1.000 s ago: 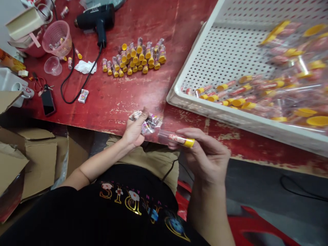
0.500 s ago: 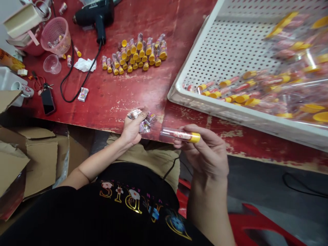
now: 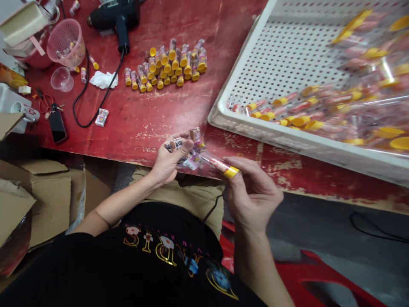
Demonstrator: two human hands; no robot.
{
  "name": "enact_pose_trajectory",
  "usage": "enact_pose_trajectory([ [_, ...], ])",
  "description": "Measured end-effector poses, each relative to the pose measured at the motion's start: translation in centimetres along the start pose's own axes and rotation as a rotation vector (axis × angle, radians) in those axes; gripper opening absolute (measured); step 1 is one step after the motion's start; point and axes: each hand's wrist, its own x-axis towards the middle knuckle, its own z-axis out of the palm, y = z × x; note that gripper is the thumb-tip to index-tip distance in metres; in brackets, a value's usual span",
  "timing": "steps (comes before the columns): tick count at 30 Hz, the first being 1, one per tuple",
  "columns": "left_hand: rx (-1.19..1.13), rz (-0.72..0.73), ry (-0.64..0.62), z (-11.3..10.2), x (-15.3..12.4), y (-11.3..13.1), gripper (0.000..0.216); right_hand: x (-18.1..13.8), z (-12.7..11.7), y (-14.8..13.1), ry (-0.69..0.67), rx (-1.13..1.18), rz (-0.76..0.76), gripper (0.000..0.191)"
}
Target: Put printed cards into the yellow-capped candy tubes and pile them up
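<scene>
My left hand [image 3: 165, 164] is closed around several small printed plastic labels [image 3: 191, 162], at the front edge of the red table. Between the thumb and fingers of my right hand [image 3: 254, 194] is a clear plastic tube [image 3: 217, 163] with a yellow cap and reddish contents. The tube tilts, its cap toward my right palm and its clear end at the labels. Whether that end is inside a label I cannot tell. Beyond my hands stands a cluster of yellow-capped tubes [image 3: 174, 64] in printed sleeves.
A white perforated tray [image 3: 255, 55] with many yellow-capped tubes fills the right side. At the back left are a heat gun [image 3: 119, 21] with its cord, a pink basket [image 3: 65, 38], and a clear cup [image 3: 62, 79]. A stack of labels [image 3: 101, 117] and a phone [image 3: 58, 126] lie nearer.
My right hand has moved the tube left and turned it, so its clear end has come up to the labels. The labels in my left hand have shifted, one now sticking up.
</scene>
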Motion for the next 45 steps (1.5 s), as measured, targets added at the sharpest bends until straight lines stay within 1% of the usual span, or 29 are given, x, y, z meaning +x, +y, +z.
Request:
enact_pose_trajectory([
  [3,-0.029,-0.038,0.005,0.2,-0.2,-0.1,0.048,-0.9,0.7,0.2,0.025,0.051,0.039,0.015],
  [6,-0.066,-0.103,0.0,0.6,-0.2,0.0,0.044,-1.5,1.2,0.5,0.095,0.173,0.113,0.017],
  [8,-0.08,-0.147,0.0,0.8,-0.2,-0.1,0.041,-1.7,1.2,0.6,0.111,0.183,0.111,0.018],
  [10,-0.083,-0.179,0.005,0.8,-0.3,-0.2,0.039,-1.7,1.0,0.7,0.071,0.085,0.023,0.019],
  [12,-0.083,-0.207,0.0,0.7,-0.3,-0.4,0.039,-1.6,0.6,0.9,0.058,-0.068,-0.117,0.024],
  [15,-0.072,-0.259,-0.021,0.4,-0.5,-0.7,0.043,-1.5,-0.1,1.4,0.08,-0.254,-0.337,0.041],
  [17,-0.057,-0.265,-0.023,0.3,-0.7,-0.8,0.044,-1.3,-0.5,1.7,-0.02,-0.335,-0.424,0.055],
  [19,-0.044,-0.238,-0.014,0.2,-0.8,-0.8,0.045,-1.0,-0.7,1.9,-0.18,-0.374,-0.447,0.066],
  [21,-0.033,-0.214,-0.023,0.2,-0.9,-0.8,0.049,-0.8,-0.6,1.8,-0.321,-0.377,-0.439,0.071],
  [23,-0.021,-0.207,-0.056,0.1,-0.9,-0.7,0.053,-0.7,-0.3,1.6,-0.38,-0.36,-0.443,0.07],
  [24,-0.016,-0.205,-0.07,0.0,-0.8,-0.7,0.055,-0.7,-0.1,1.5,-0.38,-0.348,-0.442,0.069],
  [27,-0.015,-0.164,-0.068,-0.2,-0.6,-0.5,0.053,-1.0,0.5,1.3,-0.312,-0.281,-0.399,0.067],
  [30,-0.032,-0.127,-0.058,-0.2,-0.6,-0.4,0.045,-1.2,0.8,1.2,-0.315,-0.254,-0.378,0.066],
  [33,-0.031,-0.111,-0.038,0.0,-0.8,-0.5,0.044,-1.1,0.6,1.2,-0.304,-0.33,-0.416,0.067],
  [36,-0.02,-0.037,-0.012,0.1,-1.1,-0.7,0.047,-1.2,0.5,1.1,-0.283,-0.393,-0.464,0.068],
  [37,-0.019,-0.018,-0.014,0.2,-1.1,-0.7,0.048,-1.3,0.5,1.0,-0.271,-0.376,-0.443,0.066],
  [38,-0.018,-0.014,-0.023,0.2,-1.2,-0.7,0.05,-1.3,0.7,0.9,-0.252,-0.331,-0.387,0.063],
  [41,-0.005,-0.08,-0.098,0.3,-1.2,-0.6,0.054,-1.6,1.4,0.9,-0.168,-0.126,-0.161,0.052],
  [43,0.003,-0.122,-0.156,0.3,-1.3,-0.6,0.054,-1.6,1.9,1.1,-0.12,-0.059,-0.124,0.046],
  [45,0.01,-0.145,-0.19,0.2,-1.5,-0.6,0.054,-1.4,2.2,1.6,-0.055,-0.05,-0.145,0.045],
])
